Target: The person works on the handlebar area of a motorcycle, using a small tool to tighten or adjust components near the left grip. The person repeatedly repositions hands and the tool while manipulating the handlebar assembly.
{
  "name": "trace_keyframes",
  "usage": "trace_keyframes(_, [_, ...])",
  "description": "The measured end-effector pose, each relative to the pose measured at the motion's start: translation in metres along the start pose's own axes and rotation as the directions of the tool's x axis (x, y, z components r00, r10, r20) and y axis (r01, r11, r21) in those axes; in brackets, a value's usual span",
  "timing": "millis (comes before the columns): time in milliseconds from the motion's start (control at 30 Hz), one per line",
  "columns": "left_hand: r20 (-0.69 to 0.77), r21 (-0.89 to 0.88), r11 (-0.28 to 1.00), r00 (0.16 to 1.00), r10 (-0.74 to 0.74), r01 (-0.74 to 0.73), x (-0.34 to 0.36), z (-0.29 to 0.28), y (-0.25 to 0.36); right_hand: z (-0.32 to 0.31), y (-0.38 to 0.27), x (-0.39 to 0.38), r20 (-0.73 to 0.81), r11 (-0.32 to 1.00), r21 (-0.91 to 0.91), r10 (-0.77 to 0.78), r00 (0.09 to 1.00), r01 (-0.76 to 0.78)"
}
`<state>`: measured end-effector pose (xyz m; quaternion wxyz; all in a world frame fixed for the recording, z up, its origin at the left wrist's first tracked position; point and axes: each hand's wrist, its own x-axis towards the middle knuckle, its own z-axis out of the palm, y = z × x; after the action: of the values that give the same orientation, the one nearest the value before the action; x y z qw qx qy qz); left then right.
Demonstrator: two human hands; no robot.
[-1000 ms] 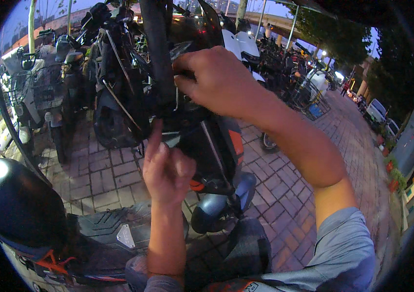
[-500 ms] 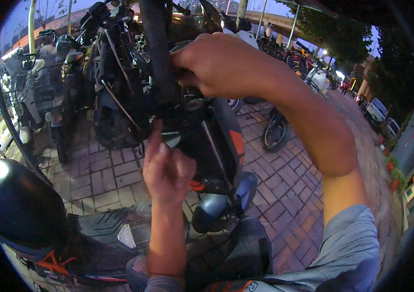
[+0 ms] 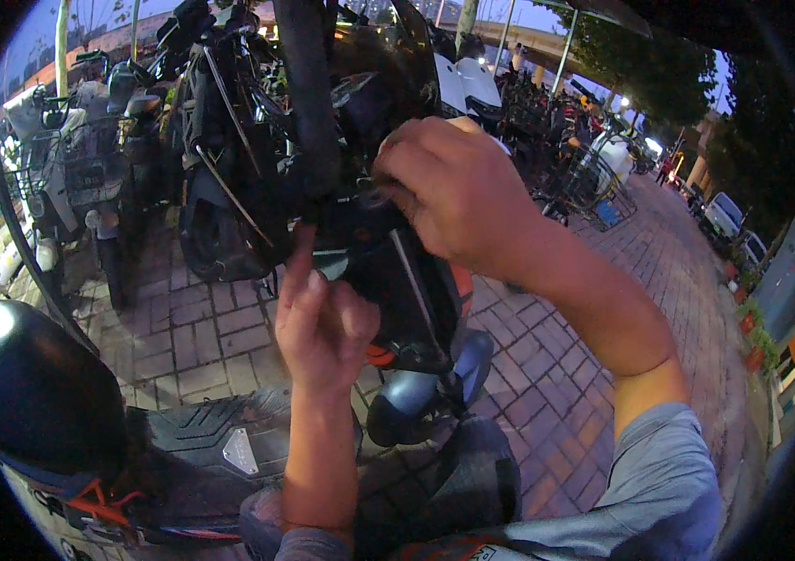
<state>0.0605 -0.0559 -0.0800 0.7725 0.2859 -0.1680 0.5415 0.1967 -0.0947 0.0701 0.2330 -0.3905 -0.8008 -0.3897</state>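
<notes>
A black electric scooter with orange trim stands in front of me, its dark front panel [image 3: 407, 290] facing my hands. My left hand [image 3: 323, 327] is held palm up below the black steering column [image 3: 309, 112]. Its index finger stretches up to the dark underside next to a pale greenish piece [image 3: 330, 264], while the other fingers curl loosely around nothing. To the right of the column, my right hand [image 3: 444, 187] is bent over the top of the front panel, fingers curled and pinched together. Whatever lies between those fingertips is hidden or too small to name.
A black rounded seat [image 3: 37, 383] and a ridged footboard [image 3: 215, 430] lie at lower left. Parked scooters, one with a wire basket [image 3: 93, 173], stand at far left, more bikes at right. Brick paving [image 3: 566, 374] runs underneath. A blue-clad knee [image 3: 407, 402] shows below the panel.
My right hand has moved down and to the right, away from the steering column toward the top of the front panel. The left hand has stayed almost where it was.
</notes>
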Motion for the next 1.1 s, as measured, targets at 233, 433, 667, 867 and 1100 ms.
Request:
trace_keyframes(233, [-0.042, 0.053, 0.999, 0.999, -0.009, 0.011, -0.002, 0.001, 0.003, 0.012, -0.018, -0.008, -0.088, 0.995, 0.042, -0.086, 0.992, 0.090])
trace_keyframes(433, [-0.077, 0.025, 1.000, 0.997, -0.007, 0.008, -0.001, 0.002, 0.002, 0.012, -0.018, -0.007, -0.121, 0.989, 0.145, 0.001, 0.993, 0.016])
trace_keyframes(667, [-0.044, 0.030, 0.999, 0.999, -0.012, 0.013, 0.000, 0.000, 0.002, 0.001, -0.021, 0.002, -0.052, 0.971, 0.233, 0.062, 0.997, -0.048])
trace_keyframes(867, [-0.035, 0.054, 0.999, 0.999, 0.001, 0.001, -0.001, 0.001, 0.003, 0.008, -0.026, -0.011, -0.131, 0.974, 0.225, 0.037, 0.991, -0.006])
trace_keyframes(1100, [-0.024, 0.012, 1.000, 1.000, -0.014, 0.014, 0.000, 0.005, 0.001, 0.022, -0.015, -0.026, -0.246, 0.971, 0.217, -0.043, 0.968, 0.098])
